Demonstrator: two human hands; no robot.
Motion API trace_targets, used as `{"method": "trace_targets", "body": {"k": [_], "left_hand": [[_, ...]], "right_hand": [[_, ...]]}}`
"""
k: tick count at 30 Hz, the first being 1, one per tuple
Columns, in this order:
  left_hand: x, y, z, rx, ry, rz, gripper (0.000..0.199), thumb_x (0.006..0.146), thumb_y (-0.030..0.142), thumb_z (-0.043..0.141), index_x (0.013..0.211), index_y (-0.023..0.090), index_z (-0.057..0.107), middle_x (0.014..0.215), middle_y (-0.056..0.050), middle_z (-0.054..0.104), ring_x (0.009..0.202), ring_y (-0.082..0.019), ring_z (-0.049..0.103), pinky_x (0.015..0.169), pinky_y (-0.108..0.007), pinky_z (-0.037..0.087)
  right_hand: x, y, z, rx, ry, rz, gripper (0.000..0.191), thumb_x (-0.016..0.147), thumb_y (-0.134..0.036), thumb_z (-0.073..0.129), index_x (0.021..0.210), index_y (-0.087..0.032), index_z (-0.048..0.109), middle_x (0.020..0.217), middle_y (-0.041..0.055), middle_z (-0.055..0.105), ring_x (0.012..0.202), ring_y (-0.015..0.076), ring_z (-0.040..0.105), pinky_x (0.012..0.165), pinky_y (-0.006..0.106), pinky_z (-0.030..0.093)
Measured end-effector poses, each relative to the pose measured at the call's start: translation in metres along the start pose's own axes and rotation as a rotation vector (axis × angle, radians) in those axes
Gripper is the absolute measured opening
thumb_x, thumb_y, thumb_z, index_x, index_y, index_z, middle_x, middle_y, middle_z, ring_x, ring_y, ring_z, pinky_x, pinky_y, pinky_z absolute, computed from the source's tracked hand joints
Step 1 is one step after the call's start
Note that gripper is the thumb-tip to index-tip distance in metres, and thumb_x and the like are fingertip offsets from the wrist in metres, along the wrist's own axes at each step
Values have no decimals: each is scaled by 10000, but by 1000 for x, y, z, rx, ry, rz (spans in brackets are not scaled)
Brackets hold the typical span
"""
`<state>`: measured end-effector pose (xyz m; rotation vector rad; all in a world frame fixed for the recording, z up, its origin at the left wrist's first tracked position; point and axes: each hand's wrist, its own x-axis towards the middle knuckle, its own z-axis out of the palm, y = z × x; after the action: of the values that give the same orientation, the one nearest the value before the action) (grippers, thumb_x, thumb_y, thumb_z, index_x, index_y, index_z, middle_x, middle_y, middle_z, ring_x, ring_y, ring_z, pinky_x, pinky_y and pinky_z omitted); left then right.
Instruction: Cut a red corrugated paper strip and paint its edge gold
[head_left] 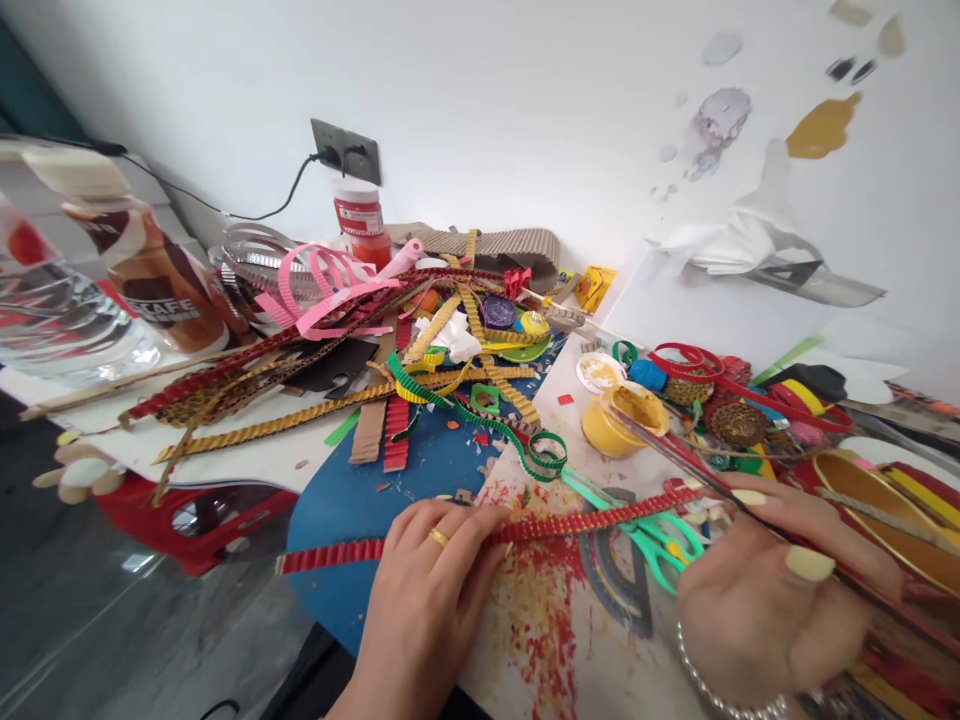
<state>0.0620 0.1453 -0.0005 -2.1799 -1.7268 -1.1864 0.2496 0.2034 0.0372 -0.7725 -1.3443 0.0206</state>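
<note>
A red corrugated cardboard strip (330, 556) with yellowish ridges along part of it lies across the blue and white surface. My left hand (442, 565), wearing a gold ring, is closed over the strip near its middle, fingers curled onto it. My right hand (780, 590) grips a thin paintbrush (694, 462) between thumb and fingers. The brush's tip is at the mouth of a small yellow paint pot (611, 428). Green-handled scissors (660, 545) and a grey protractor (615, 575) lie between my hands, partly under the strip.
Several cardboard strips (360, 395) are heaped behind my left hand. A red paint jar (360, 215) stands by the wall. At far left are bottles (161, 270). Coiled paper pieces (739, 420) crowd the right. A red stool (187, 520) stands below the table's left edge.
</note>
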Motion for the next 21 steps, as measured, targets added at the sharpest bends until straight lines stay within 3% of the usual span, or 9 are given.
{"method": "trace_targets", "body": {"k": [4,10,15,21], "left_hand": [[0,-6,2,19,9,55,130,909,240,520,1020,261,586,824,35,707,758,-147,652,730,-276,485],[-2,-14,5,45,22,109,130,922,283,514,1031,251,577,826,39,708,748,-141,660,732,-269,483],[-2,-15,5,104,-1,132,153,939,316,492,1048,243,571,863,36,710,789,-138,656,755,-259,466],[-2,-15,5,134,-3,134,200,966,370,439,1064,247,563,852,40,708,790,-145,646,762,-257,451]], "right_hand": [[11,11,-5,-191,-6,-22,190,963,-311,446,1014,-250,620,899,79,593,837,260,548,770,448,407],[39,28,-8,-261,-33,173,246,963,-379,434,912,-199,593,864,70,607,786,224,584,764,411,419],[51,35,-3,-512,-231,50,321,971,-417,372,910,-188,588,812,101,650,783,266,574,752,431,379],[47,43,6,-590,-317,-33,292,968,-371,376,822,-216,577,833,105,688,802,277,533,726,391,321]]}}
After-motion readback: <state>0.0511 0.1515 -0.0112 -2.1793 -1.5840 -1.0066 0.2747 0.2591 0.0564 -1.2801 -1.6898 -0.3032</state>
